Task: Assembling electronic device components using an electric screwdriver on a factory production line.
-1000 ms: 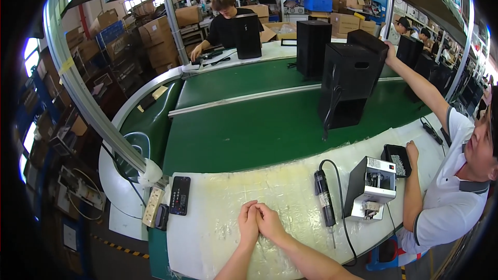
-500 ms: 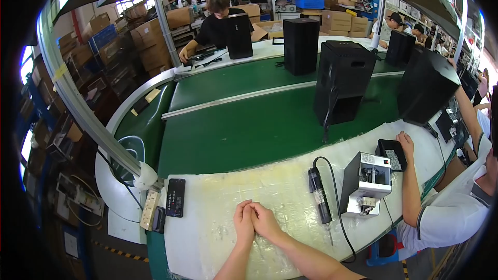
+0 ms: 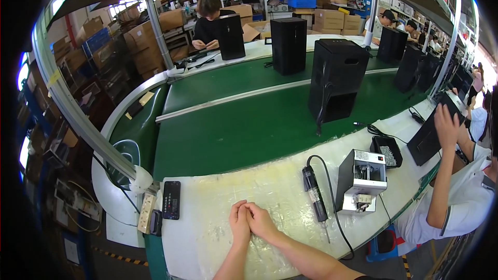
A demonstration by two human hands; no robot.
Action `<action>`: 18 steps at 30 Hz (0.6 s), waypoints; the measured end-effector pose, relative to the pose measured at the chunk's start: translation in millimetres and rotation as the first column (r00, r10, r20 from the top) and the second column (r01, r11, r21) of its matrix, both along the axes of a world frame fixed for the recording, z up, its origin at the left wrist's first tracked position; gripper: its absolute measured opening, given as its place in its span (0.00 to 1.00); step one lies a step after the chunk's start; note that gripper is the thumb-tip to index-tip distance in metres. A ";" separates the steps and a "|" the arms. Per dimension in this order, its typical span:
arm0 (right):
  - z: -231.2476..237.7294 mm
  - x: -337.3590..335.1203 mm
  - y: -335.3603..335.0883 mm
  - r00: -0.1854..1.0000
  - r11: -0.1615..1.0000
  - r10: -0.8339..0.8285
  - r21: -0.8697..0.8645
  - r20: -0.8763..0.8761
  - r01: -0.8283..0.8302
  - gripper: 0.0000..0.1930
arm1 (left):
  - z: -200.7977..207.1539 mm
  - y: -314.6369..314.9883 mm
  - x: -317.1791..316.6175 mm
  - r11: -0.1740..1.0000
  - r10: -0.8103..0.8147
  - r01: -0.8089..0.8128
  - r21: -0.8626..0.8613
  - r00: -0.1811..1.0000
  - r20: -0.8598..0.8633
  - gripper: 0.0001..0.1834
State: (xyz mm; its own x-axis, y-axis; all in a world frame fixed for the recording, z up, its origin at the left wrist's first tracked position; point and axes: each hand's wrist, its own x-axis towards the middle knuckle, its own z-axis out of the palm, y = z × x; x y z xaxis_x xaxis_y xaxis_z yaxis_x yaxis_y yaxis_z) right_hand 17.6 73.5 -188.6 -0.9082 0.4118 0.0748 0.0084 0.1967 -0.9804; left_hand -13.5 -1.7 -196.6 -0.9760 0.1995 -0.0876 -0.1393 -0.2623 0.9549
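Observation:
My left hand (image 3: 239, 222) and my right hand (image 3: 261, 223) rest together on the plastic-covered white worktop, fingers curled in and touching at the tips. Both are closed, and no object shows in them. To their right lies a black electric screwdriver (image 3: 315, 195), its bit toward me and its cord looping beside it. A silver and black screw feeder (image 3: 361, 181) stands beyond the cord. To the left of my hands is a black phone (image 3: 171, 200), flat near the worktop's left edge.
A tall black speaker-like case (image 3: 338, 80) stands on the green belt (image 3: 233, 129). Behind the feeder sits a black tray (image 3: 378, 145) of small screws. At right, a co-worker's hand (image 3: 447, 124) is by a tilted black case (image 3: 428, 142). A power strip (image 3: 147, 212) lies left of the phone.
The co-worker's black case at right has come off the belt onto the worktop, and their hand has left the screw tray. The view has shifted slightly. My hands stay together.

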 end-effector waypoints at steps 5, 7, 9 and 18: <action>-2.6 -0.5 0.3 1.000 1.000 0.015 -0.005 0.026 -0.015 0.11 | -6.4 -0.6 -2.6 1.000 -0.005 0.005 0.010 1.000 -0.007 0.10; -1.2 0.2 0.6 1.000 1.000 0.011 -0.005 0.028 -0.011 0.11 | -6.5 0.0 -1.5 0.999 0.001 -0.001 0.039 1.000 -0.008 0.10; -1.6 0.3 0.6 1.000 1.000 0.007 -0.004 0.028 -0.007 0.11 | -6.2 -0.7 -1.4 1.000 -0.007 0.007 0.025 1.000 -0.013 0.11; -0.4 -0.2 0.9 0.999 0.999 0.037 -0.033 0.002 -0.037 0.10 | -0.6 2.0 1.2 0.998 0.033 -0.035 0.044 0.999 0.042 0.14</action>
